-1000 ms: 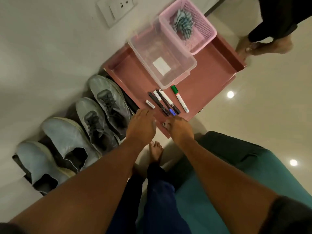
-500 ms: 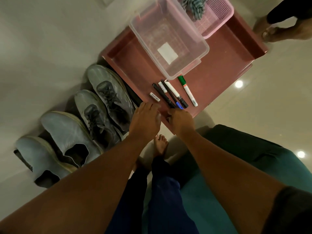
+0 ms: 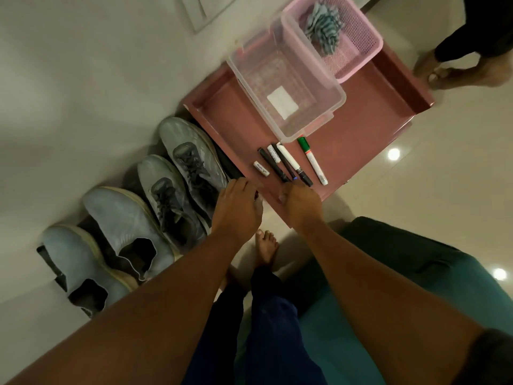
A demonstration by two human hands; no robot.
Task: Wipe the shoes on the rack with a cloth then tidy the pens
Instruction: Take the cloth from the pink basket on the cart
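Our left hand (image 3: 238, 202) and right hand (image 3: 301, 201) sit curled at the near edge of the red surface (image 3: 361, 126), bare strip between them; we can't tell if either grip holds anything, fingers hidden. Pens (image 3: 288, 165) lie just beyond the right grip, below the clear bin (image 3: 286, 93). Cloth (image 3: 323, 23) in pink basket (image 3: 358, 37), farther out. Shoes (image 3: 177, 173) left of left grip, on the rack by the wall; tiled floor right.
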